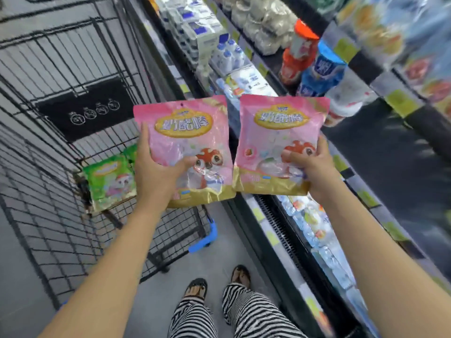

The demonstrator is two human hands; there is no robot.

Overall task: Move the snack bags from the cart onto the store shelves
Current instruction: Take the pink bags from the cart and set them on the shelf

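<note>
Hands carried one bag apiece. Your left hand (156, 172) clasped a pink snack bag (188, 147) at its lower left corner, thumb across the front; your right hand (310, 164) pinched a matching pink bag (278, 140) at its lower right. Both were raised upright, side by side, between the cart (73, 132) at nine o'clock and the store shelves (366, 152) at three. Green bags (109, 176) lay in the cart. Judged best: you should have kept each bag upright and set one down at a time.
</note>
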